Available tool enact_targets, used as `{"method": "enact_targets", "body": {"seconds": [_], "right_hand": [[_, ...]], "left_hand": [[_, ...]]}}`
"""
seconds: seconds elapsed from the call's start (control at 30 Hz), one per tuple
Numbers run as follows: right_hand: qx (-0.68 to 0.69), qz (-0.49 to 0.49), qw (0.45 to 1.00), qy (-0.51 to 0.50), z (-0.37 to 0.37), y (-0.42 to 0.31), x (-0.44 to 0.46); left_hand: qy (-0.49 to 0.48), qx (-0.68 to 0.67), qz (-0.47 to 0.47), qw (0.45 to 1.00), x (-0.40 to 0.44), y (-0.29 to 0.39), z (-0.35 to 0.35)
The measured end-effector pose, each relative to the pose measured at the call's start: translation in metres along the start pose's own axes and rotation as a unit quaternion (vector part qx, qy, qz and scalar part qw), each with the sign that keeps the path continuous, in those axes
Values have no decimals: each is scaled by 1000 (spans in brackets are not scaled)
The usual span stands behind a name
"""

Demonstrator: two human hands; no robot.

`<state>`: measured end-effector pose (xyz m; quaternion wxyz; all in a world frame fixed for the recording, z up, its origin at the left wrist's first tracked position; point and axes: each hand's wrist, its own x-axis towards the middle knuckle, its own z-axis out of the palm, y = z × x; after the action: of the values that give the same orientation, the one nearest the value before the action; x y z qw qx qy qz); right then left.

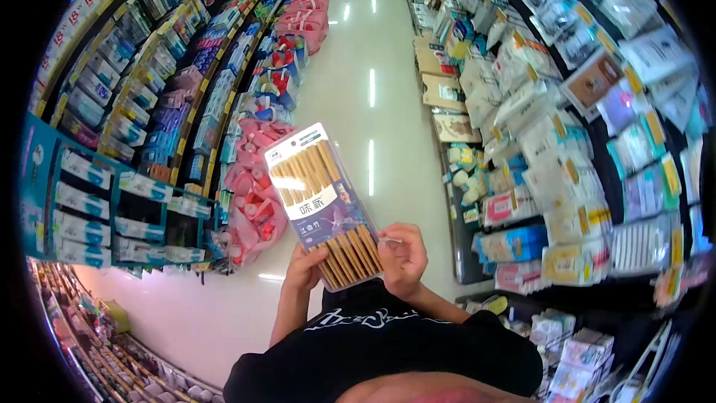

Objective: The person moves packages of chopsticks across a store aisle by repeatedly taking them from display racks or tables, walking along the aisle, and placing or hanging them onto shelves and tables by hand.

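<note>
A flat clear pack of wooden chopsticks (317, 209), with a white top and a purple printed band, is tilted in front of my chest. My left hand (304, 267) grips its lower left edge, the thumb on the front and the other fingers mostly hidden behind. At the lower right edge is my right hand (403, 257), its fingers curled and pinched against the pack's side. The chopsticks stand in a row behind the clear plastic.
Tall shelves of boxed toothpaste-like goods (216, 37) line the left side. Pink bags (253, 201) stand on the floor at their foot. Hanging packets (574, 186) fill the rack on the right. A shiny pale aisle floor (365, 89) runs ahead between them.
</note>
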<state>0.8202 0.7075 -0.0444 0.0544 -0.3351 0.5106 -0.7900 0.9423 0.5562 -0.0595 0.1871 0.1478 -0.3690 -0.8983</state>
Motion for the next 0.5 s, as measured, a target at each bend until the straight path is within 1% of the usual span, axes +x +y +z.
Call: {"method": "enact_targets", "body": {"seconds": [0.03,0.1,0.13,0.2,0.23,0.3,0.33,0.43,0.47,0.5], "right_hand": [[-42,55,998,3,-4,10,22],[-126,148,981,18,-4,25,89],[-171,199,964,37,-14,48,116],[-97,241,965,-17,-36,75,179],[-60,264,962,-45,-46,84,209],[74,329,941,-32,-49,86,264],[143,305,939,-65,-48,88,290],[203,261,939,-95,-37,111,351],[212,261,937,-96,-33,123,363],[222,262,934,-94,-30,140,370]], "left_hand": [[0,30,0,1000,26,3,-3],[-22,-18,-24,999,100,12,-2],[-40,-41,-40,998,137,18,-1],[-74,-68,-57,993,203,42,8],[-121,-67,-60,989,234,55,4],[-215,-66,-59,973,290,83,-3],[-198,-81,-39,976,310,96,4],[-266,-140,-44,953,377,122,-9],[-283,-106,-71,951,396,138,-2],[-264,-80,-71,959,408,142,-1]]}}
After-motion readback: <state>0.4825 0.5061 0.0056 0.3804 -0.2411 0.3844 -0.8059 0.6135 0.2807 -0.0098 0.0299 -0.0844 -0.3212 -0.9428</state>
